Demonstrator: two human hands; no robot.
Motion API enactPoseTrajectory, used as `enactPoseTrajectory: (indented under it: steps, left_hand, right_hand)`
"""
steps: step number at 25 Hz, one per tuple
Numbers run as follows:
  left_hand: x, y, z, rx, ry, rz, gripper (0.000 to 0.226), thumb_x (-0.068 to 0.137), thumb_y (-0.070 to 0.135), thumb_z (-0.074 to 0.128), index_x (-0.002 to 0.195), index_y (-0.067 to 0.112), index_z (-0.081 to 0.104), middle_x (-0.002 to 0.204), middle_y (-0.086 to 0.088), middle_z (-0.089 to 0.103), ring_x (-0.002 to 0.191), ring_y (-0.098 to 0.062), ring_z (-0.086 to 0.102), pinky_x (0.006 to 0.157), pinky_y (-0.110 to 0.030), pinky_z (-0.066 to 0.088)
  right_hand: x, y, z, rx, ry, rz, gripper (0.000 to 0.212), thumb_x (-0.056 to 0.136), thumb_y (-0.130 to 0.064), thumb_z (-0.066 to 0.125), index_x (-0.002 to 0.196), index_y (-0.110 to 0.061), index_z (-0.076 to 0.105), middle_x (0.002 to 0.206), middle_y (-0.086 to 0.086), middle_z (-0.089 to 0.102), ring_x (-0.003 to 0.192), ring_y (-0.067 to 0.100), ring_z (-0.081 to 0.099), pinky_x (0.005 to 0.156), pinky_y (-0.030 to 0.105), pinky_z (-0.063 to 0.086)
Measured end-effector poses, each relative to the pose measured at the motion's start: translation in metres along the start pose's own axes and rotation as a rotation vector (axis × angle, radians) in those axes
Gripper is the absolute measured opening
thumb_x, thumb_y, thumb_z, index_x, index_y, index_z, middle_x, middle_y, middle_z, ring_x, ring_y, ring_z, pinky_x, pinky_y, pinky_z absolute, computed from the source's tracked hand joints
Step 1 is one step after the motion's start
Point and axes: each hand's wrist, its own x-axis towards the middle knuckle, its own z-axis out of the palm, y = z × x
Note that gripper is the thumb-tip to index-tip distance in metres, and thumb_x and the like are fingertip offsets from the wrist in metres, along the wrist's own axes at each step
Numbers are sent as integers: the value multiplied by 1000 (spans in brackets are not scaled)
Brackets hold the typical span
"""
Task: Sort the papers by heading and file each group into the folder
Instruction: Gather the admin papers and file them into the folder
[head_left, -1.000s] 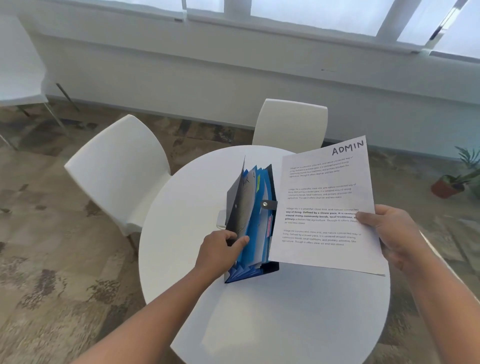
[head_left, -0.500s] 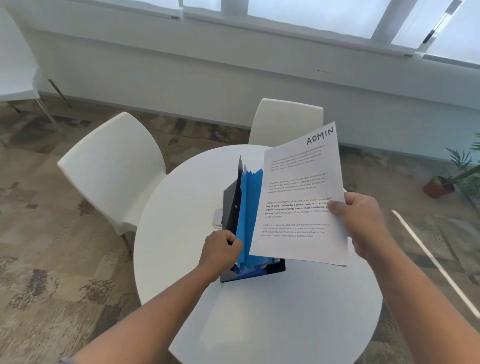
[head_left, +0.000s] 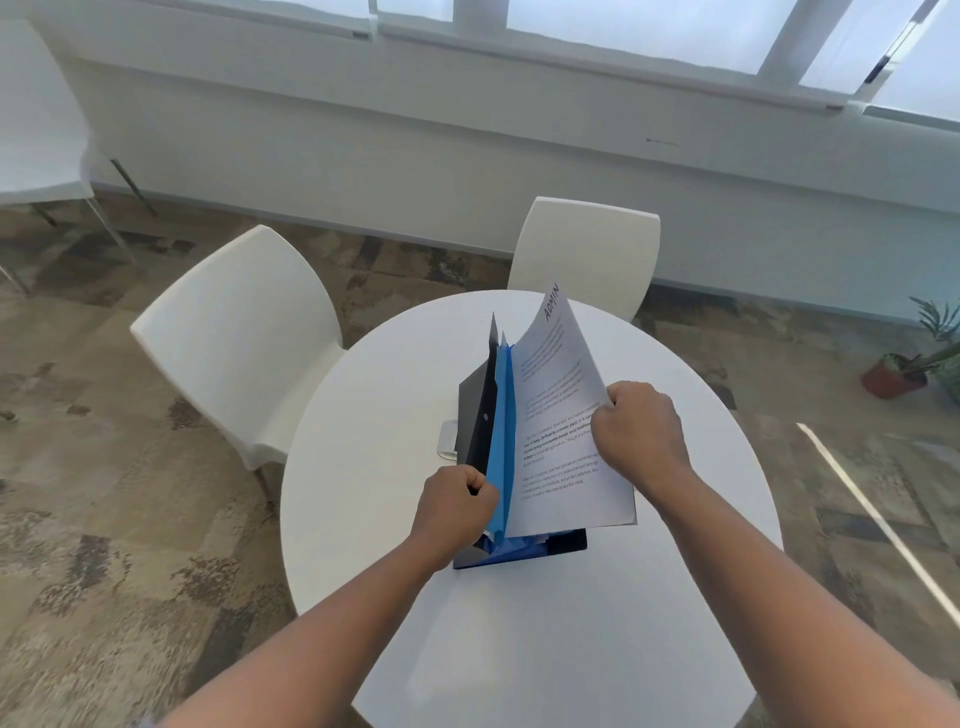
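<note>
A black expanding folder (head_left: 475, 400) with blue dividers (head_left: 503, 431) stands open on the round white table (head_left: 675, 597). My left hand (head_left: 454, 506) grips the folder's black front flap and near dividers, holding them to the left. My right hand (head_left: 641, 428) grips the right edge of a white printed sheet headed ADMIN (head_left: 558, 415). The sheet stands nearly upright, its left edge against the blue dividers and its lower edge down in the folder's mouth.
Two white chairs (head_left: 234, 332) (head_left: 584, 254) stand at the table's far left and far side. A small clear object (head_left: 447, 440) lies on the table behind the folder. A potted plant (head_left: 904, 369) sits on the floor at the right.
My right hand has swung the ADMIN sheet leftward and turned it upright, from facing me to edge-on against the blue dividers. My left hand has kept holding the folder open.
</note>
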Motion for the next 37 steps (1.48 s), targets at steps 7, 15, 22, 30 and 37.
enactPoseTrajectory:
  steps: [7,15,22,30,37]
  left_hand:
    - [1,-5,-8,-17,-10,16,23,95,15,58,74,6,64,67,-2,57,65,-26,64,68,-48,64]
    - [-1,-8,-13,-63,-31,12,26,99,16,57,74,13,59,70,2,56,75,-19,62,68,-38,65]
    - [0,-6,-14,-18,-31,4,26,101,19,57,74,17,58,73,4,57,78,-18,57,52,-16,48]
    - [-2,-8,-21,-6,-32,17,31,100,16,56,69,18,55,69,5,55,66,-14,51,44,-10,41]
    - [-3,-12,-27,-2,-19,22,29,97,15,57,69,16,57,68,4,57,60,-9,51,47,-7,37]
  right_hand:
    - [4,-16,25,-51,-77,32,19,92,-7,49,75,-13,52,79,4,59,63,17,51,50,26,33]
    - [-4,-14,71,-15,-118,-40,37,99,-27,62,134,-15,59,138,6,63,108,28,67,80,37,57]
    - [-3,4,81,-79,-4,-64,38,94,-30,67,130,-27,57,134,1,57,104,22,62,75,42,61]
    - [20,24,98,73,-160,-65,58,102,-24,59,153,-30,34,162,-4,21,127,24,51,85,40,60]
    - [32,15,99,300,-76,33,17,102,-18,46,117,-27,48,116,2,59,101,24,65,81,50,60]
